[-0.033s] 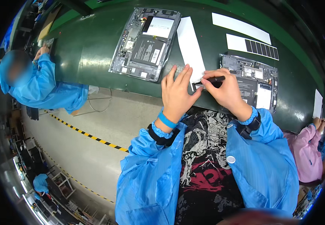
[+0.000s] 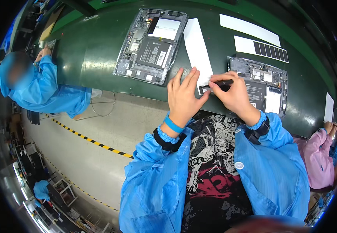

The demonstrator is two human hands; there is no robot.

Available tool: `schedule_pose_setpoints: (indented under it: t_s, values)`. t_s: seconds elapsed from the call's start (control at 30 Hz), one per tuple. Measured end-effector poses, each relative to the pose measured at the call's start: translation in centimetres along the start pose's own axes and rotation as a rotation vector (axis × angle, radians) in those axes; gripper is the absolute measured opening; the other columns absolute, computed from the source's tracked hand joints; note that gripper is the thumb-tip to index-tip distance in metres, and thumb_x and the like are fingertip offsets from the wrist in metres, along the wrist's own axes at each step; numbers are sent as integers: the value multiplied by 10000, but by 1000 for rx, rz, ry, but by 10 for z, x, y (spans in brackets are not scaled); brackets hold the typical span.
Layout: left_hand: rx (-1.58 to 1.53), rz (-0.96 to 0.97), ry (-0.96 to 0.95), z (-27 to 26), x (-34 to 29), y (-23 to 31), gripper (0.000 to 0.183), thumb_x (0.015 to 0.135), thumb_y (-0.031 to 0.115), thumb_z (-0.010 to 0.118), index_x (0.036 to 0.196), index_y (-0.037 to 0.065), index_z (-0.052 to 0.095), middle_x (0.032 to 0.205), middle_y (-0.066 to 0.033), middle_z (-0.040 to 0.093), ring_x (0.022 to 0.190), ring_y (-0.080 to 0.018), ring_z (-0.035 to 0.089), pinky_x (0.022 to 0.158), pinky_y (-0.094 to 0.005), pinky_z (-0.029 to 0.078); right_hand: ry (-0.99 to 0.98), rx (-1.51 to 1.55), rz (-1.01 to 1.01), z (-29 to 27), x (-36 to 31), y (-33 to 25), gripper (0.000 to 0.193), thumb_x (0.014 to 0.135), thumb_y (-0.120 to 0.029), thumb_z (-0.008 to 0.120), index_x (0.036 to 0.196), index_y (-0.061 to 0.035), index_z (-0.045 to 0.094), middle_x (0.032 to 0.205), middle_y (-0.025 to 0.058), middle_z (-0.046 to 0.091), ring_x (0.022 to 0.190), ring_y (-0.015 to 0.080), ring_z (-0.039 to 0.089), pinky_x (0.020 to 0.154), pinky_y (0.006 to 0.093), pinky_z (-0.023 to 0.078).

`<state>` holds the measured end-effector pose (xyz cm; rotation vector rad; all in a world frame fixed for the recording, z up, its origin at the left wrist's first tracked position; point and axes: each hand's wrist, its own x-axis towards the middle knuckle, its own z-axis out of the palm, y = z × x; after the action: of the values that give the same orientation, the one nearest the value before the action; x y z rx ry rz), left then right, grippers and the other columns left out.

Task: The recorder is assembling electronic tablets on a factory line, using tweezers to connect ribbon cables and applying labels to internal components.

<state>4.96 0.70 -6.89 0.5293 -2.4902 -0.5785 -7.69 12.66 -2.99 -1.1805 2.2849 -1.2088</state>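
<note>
A long white strip (image 2: 199, 48) lies slanted on the green table, its near end between my hands. My left hand (image 2: 184, 95) rests at the left edge of this strip, fingers stretched and apart, holding nothing. In my right hand (image 2: 234, 93) is a slim black pen-shaped tool (image 2: 225, 82), pinched between thumb and fingers; whether it is a pen or tweezers I cannot tell. Its thin tip points at a small dark patch (image 2: 201, 90) at the strip's near end. An opened tablet (image 2: 273, 73) with bare circuit board and battery lies partly behind my right hand.
Another opened tablet (image 2: 153, 46) lies left of the strip. Farther right are a plain white strip (image 2: 250, 29) and a white sheet with black rectangles (image 2: 271, 51). Co-workers sit along the table, one in blue (image 2: 44, 83) at left, one in pink (image 2: 316, 155) at right.
</note>
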Motion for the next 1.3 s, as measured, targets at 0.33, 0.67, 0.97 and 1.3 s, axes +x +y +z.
schedule_pose_setpoints:
  t_s: [0.33,0.67,0.97,1.3]
  values:
    - [-23,68,-177,-11,14,-5,626,724,328,760,1248,41,571,1334,-103,546,1306,-367,410,1054,-485,319,169,582,242,-42,-5,0,128,818,-71,727,895,30,705,830,50,690,760,90,605,680,244,485]
    - [-218,403,-210,-109,91,54,359,822,286,717,1096,67,639,1229,-116,599,1079,-303,589,898,-383,491,640,811,60,-159,-46,92,61,798,27,676,857,32,661,866,167,701,810,228,681,771,330,547]
    - [-192,959,829,-229,329,260,301,894,100,589,1190,41,596,1134,-170,635,999,-214,621,841,-298,486,632,924,2,-171,-48,140,70,813,3,685,867,45,668,879,180,701,810,220,680,763,316,543]
    - [96,783,186,-286,468,311,303,878,309,636,905,19,722,785,-61,681,708,-154,602,671,-326,484,632,884,27,-167,-43,140,91,804,-54,708,822,28,674,839,124,704,771,178,657,733,304,521]
